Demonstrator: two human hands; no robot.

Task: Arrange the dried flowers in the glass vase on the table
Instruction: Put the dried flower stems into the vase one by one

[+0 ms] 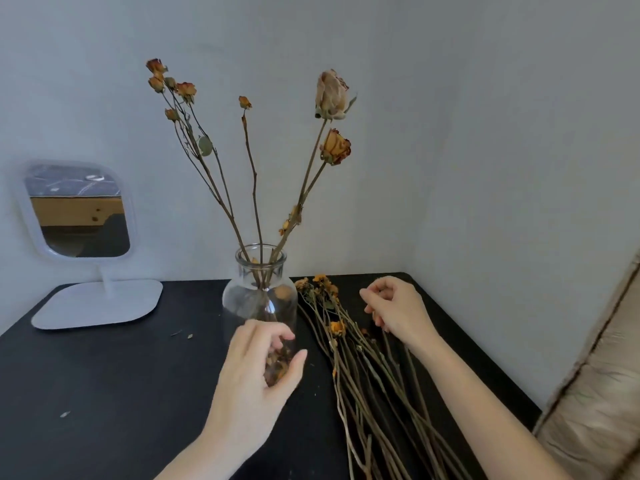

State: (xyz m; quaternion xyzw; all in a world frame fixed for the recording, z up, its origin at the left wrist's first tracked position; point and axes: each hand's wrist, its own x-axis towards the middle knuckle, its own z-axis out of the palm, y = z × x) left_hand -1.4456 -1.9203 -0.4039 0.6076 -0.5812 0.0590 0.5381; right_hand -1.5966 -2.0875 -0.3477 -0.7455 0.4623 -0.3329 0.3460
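We see the glass vase point(260, 296) standing upright near the middle of the black worktop point(104, 393), close to the back wall. It is clear, with a rounded body and a short, wide neck, and brown dried petals lie in its bottom.

Several dried flowers already stand in it and fan outward from the neck. On the left, a branching stem carries a cluster of small orange-red buds point(166, 81). In the middle, a thin single stem ends in one small bud point(245, 102). On the right, two stems lean away together: the upper one bears a large pale rose point(330, 95), and just under it sits a smaller orange rose point(335, 147) with reddish petal edges.

The loose stems point(363, 362) lie flat on the worktop just to the right of the vase. They are long, thin and brown, with small orange heads pointing toward the wall.

Our left hand point(256, 372) wraps the lower front of the vase, fingers curved across the glass and thumb on its right side. Our right hand point(394, 310) hovers over the loose stems near their heads with its fingers curled downward. We cannot tell whether it has a stem in its grasp.

At the far left stands a white-framed mirror point(78, 209) on a flat white base. A few small crumbs of plant matter point(180, 333) dot the worktop, and a beige cushion point(595, 393) shows at the right edge.
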